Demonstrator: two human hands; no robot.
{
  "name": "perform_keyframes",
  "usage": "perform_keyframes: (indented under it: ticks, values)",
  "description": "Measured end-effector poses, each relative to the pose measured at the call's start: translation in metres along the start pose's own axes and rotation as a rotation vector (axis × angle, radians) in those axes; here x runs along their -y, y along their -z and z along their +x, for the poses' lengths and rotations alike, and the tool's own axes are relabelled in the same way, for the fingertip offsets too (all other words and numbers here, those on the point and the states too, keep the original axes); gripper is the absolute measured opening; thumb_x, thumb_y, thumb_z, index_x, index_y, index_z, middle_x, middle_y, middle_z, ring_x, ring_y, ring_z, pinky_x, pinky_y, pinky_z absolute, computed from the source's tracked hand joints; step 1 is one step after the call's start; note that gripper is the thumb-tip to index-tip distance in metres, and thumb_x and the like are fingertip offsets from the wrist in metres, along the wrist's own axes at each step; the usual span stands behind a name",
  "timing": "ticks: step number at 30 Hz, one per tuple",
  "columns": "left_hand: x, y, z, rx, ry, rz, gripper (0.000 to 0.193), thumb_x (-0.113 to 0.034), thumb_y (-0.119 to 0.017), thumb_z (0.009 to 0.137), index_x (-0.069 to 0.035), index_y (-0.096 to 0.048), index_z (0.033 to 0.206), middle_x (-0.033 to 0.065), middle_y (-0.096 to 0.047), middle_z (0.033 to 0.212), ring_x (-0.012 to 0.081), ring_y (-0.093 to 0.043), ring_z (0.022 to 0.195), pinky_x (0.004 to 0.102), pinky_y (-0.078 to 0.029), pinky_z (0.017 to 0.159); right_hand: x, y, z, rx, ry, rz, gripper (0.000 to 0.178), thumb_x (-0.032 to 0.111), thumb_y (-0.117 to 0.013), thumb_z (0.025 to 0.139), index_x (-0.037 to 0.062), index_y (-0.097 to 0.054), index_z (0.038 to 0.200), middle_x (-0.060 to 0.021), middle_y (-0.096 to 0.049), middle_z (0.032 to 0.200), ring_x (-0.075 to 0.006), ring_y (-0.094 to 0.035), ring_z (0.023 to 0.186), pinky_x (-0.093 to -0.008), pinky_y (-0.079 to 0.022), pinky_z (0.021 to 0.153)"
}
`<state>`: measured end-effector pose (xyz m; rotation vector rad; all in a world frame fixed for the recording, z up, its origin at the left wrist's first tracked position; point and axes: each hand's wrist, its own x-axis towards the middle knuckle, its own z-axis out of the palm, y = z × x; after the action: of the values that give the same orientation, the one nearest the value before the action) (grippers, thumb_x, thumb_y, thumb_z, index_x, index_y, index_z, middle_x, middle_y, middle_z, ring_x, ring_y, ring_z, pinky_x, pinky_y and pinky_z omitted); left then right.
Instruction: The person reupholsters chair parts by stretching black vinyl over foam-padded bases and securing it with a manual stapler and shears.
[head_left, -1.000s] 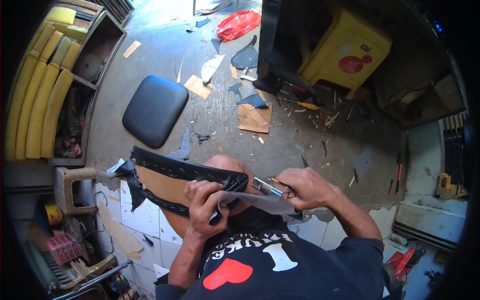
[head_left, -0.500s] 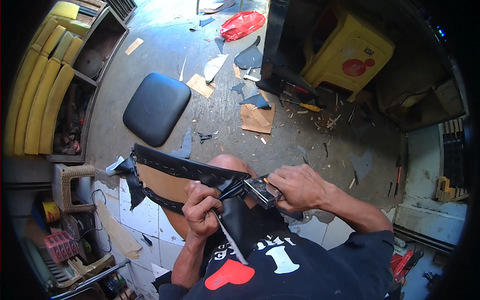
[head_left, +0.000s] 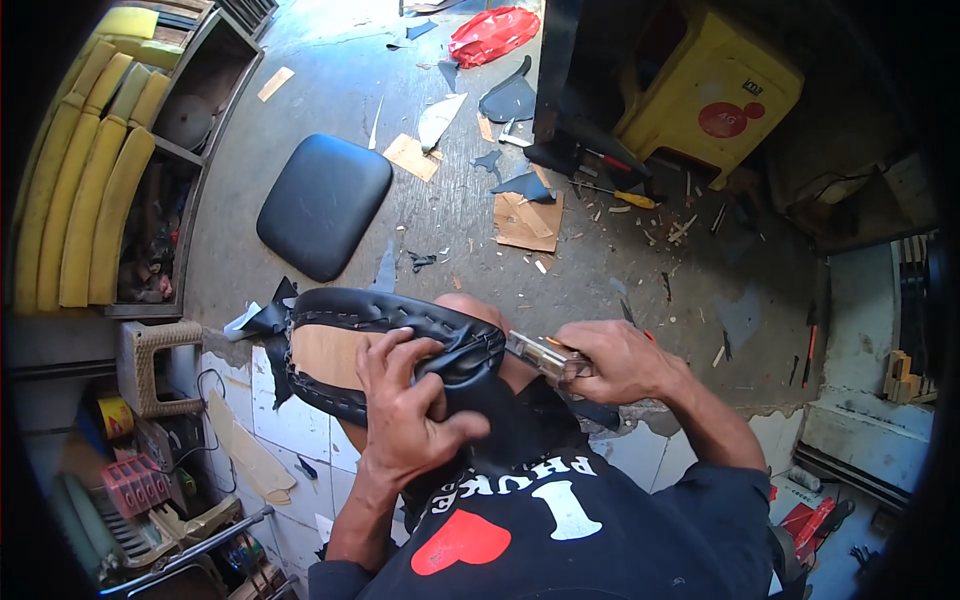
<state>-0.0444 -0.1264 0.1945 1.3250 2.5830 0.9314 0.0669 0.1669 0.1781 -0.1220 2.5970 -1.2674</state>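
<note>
On my lap lies a curved wooden chair panel (head_left: 328, 356), its underside up, with black leatherette (head_left: 465, 348) folded over the edge and a line of staples along the fold. My left hand (head_left: 405, 415) rests over the panel's right part, fingers apart and bent, thumb stretched out; its fingertips touch the leatherette, partly hidden from view. My right hand (head_left: 622, 362) is closed around a metal staple gun (head_left: 548, 358), whose front end is close to the panel's right end. Whether the staple gun touches the leatherette I cannot tell.
A black padded seat (head_left: 325, 205) lies on the floor ahead. Scraps of leatherette and a piece of brown board (head_left: 528, 222) are scattered beyond it. At far right stands a yellow plastic stool (head_left: 715, 95); yellow foam pieces (head_left: 80, 200) are stacked at left.
My left hand has loosened its closed grip on the bunched leatherette and its fingers have spread. The leatherette now lies folded at the panel's end. The staple gun has turned and shifted right.
</note>
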Motion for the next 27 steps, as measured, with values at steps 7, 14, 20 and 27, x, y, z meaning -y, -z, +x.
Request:
perform_keyframes:
  ticks: [7,14,20,27]
  values:
    - [-0.032,-0.008,0.014,-0.076,0.221,0.224,0.048,-0.039,-0.093,0.077,0.0,-0.063,0.079,0.0194,-0.059,0.121,0.0466,-0.047,0.136,0.0595,-0.036,0.111,0.003,-0.024,-0.023,-0.126,-0.022,0.082,0.029,0.025,-0.08,0.088,0.0026,-0.062,0.094,-0.0183,-0.067,0.086,-0.0424,-0.068,0.082,-0.0504,-0.051,0.071]
    - [-0.014,-0.022,-0.007,-0.168,0.216,0.066,0.018,-0.016,-0.083,0.089,-0.003,-0.069,0.091,0.0159,-0.061,0.126,0.049,-0.046,0.148,0.0793,-0.022,0.118,0.016,-0.028,-0.018,-0.102,0.024,0.057,0.026,0.023,-0.077,0.087,0.003,-0.061,0.091,-0.019,-0.066,0.083,-0.0427,-0.069,0.082,-0.0508,-0.051,0.071]
    - [-0.012,-0.026,-0.02,-0.225,0.186,-0.009,0.015,-0.006,-0.081,0.089,-0.003,-0.068,0.094,0.0135,-0.065,0.125,0.0465,-0.046,0.15,0.0768,-0.02,0.121,0.019,-0.026,-0.02,-0.068,0.043,0.026,0.024,0.024,-0.076,0.087,0.0049,-0.062,0.091,-0.0181,-0.068,0.082,-0.0426,-0.07,0.082,-0.0506,-0.053,0.071]
    - [-0.005,-0.032,-0.021,-0.294,0.121,0.037,0.017,-0.003,-0.081,0.087,-0.003,-0.068,0.098,0.0125,-0.067,0.123,0.0455,-0.05,0.147,0.0727,-0.023,0.124,0.023,-0.047,-0.007,-0.168,-0.027,-0.199,0.032,0.033,-0.082,0.079,0.0066,-0.065,0.081,-0.0158,-0.071,0.073,-0.0439,-0.071,0.068,-0.0534,-0.057,0.064]
